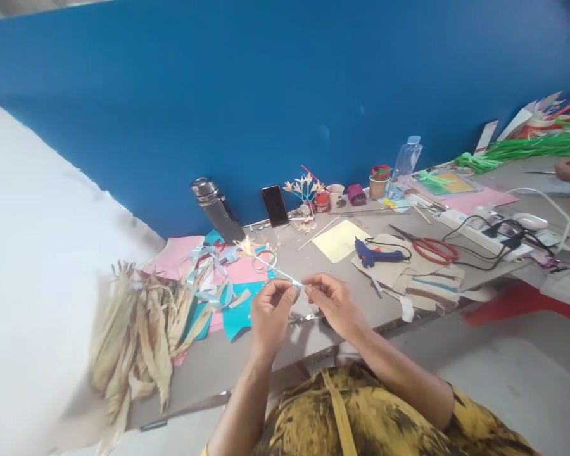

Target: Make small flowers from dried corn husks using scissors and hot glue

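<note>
Above the table (342,297) edge, left hand (270,311) and right hand (331,303) pinch a pale ribbon (285,275) between fingertips; pull too hard and I'd say that thin strip could tear or slip.

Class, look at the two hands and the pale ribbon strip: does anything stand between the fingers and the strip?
Nothing visible does. The left hand and right hand both already pinch the pale ribbon strip above the table edge; the blue glue gun and red scissors lie off to the right.
</note>
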A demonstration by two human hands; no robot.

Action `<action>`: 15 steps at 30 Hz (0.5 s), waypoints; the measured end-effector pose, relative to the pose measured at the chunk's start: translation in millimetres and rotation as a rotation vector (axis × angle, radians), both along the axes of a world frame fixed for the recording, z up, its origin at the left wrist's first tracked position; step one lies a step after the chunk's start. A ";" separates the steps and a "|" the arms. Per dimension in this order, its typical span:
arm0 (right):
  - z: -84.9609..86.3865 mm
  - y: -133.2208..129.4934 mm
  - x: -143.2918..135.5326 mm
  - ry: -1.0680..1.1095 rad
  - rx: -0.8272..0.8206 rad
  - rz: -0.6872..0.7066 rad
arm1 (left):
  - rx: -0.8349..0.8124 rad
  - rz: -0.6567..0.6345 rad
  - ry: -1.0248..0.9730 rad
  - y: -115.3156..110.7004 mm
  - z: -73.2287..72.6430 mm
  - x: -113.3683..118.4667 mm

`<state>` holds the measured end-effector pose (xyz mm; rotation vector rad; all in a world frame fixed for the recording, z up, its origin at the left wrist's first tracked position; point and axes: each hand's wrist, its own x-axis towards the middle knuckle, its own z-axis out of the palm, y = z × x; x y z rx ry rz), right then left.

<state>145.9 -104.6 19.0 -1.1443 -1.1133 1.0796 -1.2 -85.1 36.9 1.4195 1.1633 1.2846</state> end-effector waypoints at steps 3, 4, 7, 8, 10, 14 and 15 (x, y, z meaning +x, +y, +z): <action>-6.9 1.5 1.3 0.056 -0.036 0.043 | -0.046 -0.045 -0.049 1.9 -3.3 -2.1; -8.9 2.0 1.5 0.107 -0.060 0.061 | -0.052 -0.052 -0.054 2.4 -4.7 -2.9; -11.7 3.0 1.6 0.346 -0.143 0.137 | -0.072 -0.070 -0.070 4.9 -10.0 -4.3; -11.6 3.2 1.6 0.424 -0.169 0.171 | -0.080 -0.077 -0.084 6.2 -12.0 -4.4; -10.5 3.4 2.0 0.548 -0.224 0.250 | -0.106 -0.105 -0.128 9.5 -16.1 -4.1; -8.1 4.4 3.5 0.717 -0.361 0.411 | -0.179 -0.189 -0.263 15.9 -21.3 -2.8; -7.7 4.9 3.9 0.745 -0.399 0.449 | -0.200 -0.212 -0.302 17.2 -21.9 -2.5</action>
